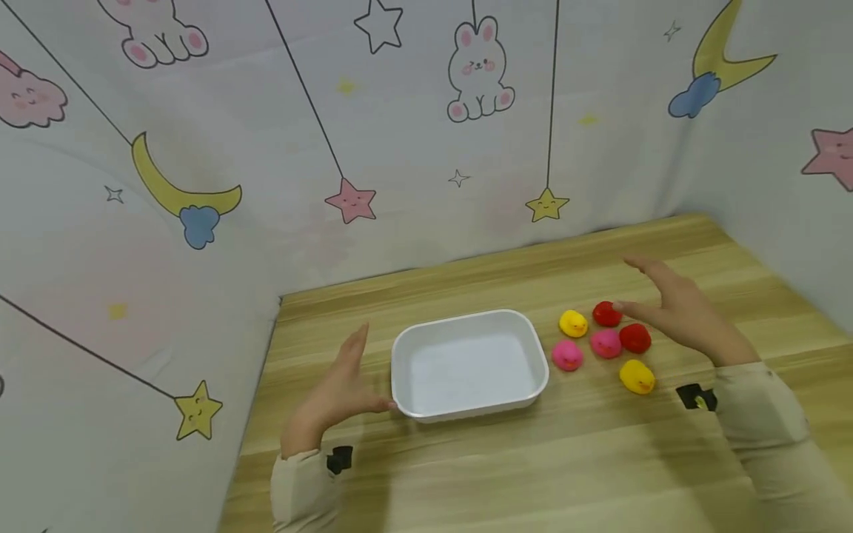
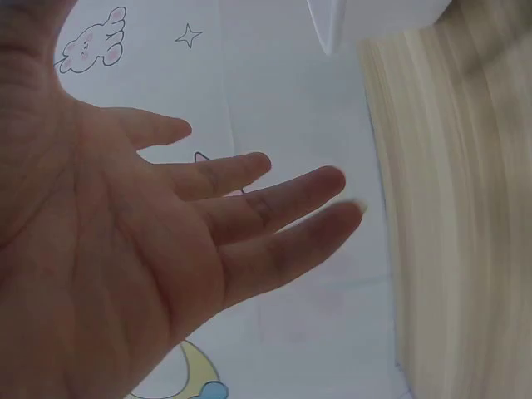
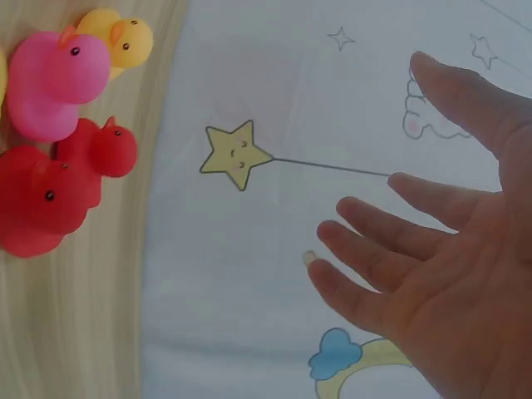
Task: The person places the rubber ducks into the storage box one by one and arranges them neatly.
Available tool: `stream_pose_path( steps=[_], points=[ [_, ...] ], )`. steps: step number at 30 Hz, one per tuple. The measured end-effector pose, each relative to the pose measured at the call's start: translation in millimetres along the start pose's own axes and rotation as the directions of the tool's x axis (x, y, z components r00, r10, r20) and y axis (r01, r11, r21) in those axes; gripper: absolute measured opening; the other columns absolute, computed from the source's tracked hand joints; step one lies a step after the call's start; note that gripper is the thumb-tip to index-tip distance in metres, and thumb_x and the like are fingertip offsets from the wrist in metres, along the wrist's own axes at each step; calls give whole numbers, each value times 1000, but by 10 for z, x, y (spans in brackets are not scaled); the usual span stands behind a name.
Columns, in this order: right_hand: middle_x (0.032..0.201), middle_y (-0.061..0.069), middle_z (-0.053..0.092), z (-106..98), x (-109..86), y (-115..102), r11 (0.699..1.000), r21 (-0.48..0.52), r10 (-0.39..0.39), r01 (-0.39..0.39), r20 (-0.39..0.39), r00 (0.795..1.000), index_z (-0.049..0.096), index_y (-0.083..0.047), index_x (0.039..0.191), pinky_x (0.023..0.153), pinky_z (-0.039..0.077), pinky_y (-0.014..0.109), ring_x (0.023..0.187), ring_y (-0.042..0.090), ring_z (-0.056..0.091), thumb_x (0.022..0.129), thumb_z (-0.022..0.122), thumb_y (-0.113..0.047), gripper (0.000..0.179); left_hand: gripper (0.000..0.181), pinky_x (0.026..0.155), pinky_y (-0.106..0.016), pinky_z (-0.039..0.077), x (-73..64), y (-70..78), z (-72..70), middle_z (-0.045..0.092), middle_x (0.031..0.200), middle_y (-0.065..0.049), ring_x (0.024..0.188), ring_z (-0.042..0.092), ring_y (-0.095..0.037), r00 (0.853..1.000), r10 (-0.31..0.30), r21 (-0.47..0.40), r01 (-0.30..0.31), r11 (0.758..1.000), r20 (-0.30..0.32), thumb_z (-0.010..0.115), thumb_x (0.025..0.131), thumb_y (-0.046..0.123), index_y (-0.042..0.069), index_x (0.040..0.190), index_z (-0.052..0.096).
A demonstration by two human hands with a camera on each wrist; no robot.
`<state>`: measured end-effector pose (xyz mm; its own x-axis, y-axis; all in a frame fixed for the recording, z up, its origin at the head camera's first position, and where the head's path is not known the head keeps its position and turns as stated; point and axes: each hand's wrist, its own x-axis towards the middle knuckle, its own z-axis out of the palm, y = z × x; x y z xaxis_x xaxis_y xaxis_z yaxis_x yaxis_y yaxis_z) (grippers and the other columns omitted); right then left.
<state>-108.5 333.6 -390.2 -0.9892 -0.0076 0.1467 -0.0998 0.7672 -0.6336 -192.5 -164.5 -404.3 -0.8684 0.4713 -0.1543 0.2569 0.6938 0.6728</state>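
Note:
A white rectangular tray [image 1: 466, 363] sits on the wooden table, its inside bare. Just left of it, my left hand [image 1: 343, 389] hovers with fingers spread; the thumb comes near the tray's left rim, and contact cannot be told. Several rubber ducks stand in a cluster right of the tray: a yellow duck [image 1: 573, 323], a pink duck [image 1: 568, 355], a red duck [image 1: 635, 338] and others. Above the cluster's right side my right hand [image 1: 686, 314] is held up, holding nothing. In the right wrist view its fingers [image 3: 374, 241] are extended, apart from the red ducks [image 3: 41, 204].
A white cloth backdrop [image 1: 400, 148] printed with stars, moons and rabbits rises behind and beside the table [image 1: 533, 466]. Small dark wrist mounts [image 1: 340, 459] show by the sleeves. The table's left edge runs close to my left arm.

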Motion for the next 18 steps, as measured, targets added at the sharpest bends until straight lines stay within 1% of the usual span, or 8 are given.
stream_pose_path(
  steps=[3,5,7,10,12,14,16,18],
  points=[
    [151,31,39,-31,-70,105,998,58,28,-28,9,1000,32,3,153,103,37,73,132,56,36,94,74,-22,77,136,109,-63,42,-64,-66,-5,8,163,-29,140,34,-51,1000,-15,-55,17,998,27,95,68,21,6,162,-2],
    [148,31,43,-31,-113,191,995,90,34,-35,13,999,34,4,151,109,44,54,130,55,41,91,77,-18,77,133,103,-62,48,-91,-94,10,10,161,-33,132,43,-53,999,-34,-70,36,997,33,93,72,23,3,161,-3],
    [146,30,45,-23,-147,292,990,139,35,-36,10,999,35,5,150,108,45,29,130,52,43,88,79,-12,78,126,98,-60,52,-102,-110,36,16,159,-36,126,50,-50,999,-43,-79,45,996,23,90,77,25,0,160,-2],
    [143,28,48,-7,-200,443,981,187,55,-52,-8,998,37,4,150,89,41,1,126,42,49,88,79,-9,76,111,87,-54,60,-84,-128,93,25,155,-36,109,64,-43,999,-40,-150,41,988,13,81,87,21,-2,160,0],
    [142,29,48,8,-233,525,970,232,73,-68,-15,997,36,5,150,87,44,1,123,29,53,88,78,-7,76,101,77,-47,63,-50,-142,134,30,152,-36,98,68,-39,999,-27,-223,32,974,27,75,92,15,-2,160,2],
    [141,29,48,26,-263,589,963,254,99,-92,-16,995,36,5,149,86,46,3,119,18,55,87,79,-7,76,94,69,-44,64,-1,-157,165,31,150,-37,95,69,-39,999,-18,-328,34,944,50,69,95,7,-1,160,2],
    [142,31,47,45,-271,646,958,269,105,-99,-9,994,36,7,149,88,49,6,120,19,56,86,80,-5,78,89,67,-44,65,56,-167,184,30,147,-38,101,66,-41,998,-19,-408,42,912,61,65,96,3,1,160,3],
    [144,32,44,64,-264,692,957,266,120,-118,9,993,36,8,149,95,52,14,125,29,54,84,81,-5,80,86,66,-46,65,113,-170,194,30,144,-39,108,62,-44,998,-30,-463,54,884,60,62,97,1,2,159,3]
  ],
)
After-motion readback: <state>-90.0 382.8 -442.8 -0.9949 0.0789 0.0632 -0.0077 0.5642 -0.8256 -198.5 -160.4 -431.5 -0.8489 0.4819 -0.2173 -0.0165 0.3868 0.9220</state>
